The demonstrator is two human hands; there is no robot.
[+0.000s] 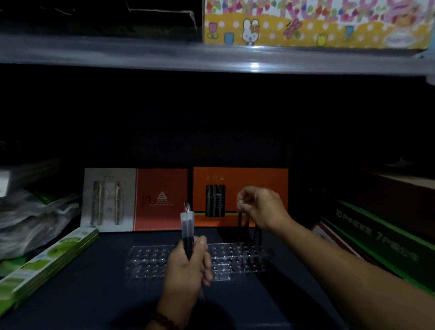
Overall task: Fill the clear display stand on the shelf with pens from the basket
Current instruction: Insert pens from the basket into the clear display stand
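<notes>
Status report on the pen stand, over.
Left hand holds spare pens upright. Right hand pinches one pen at right end of clear stand. Most holes empty. Nothing blocking.

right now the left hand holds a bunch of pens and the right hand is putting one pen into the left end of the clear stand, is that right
Not quite. The head view shows the right hand pinching the top of a pen at the right end of the clear stand, not the left end. The left hand does hold a bunch of pens.
</notes>
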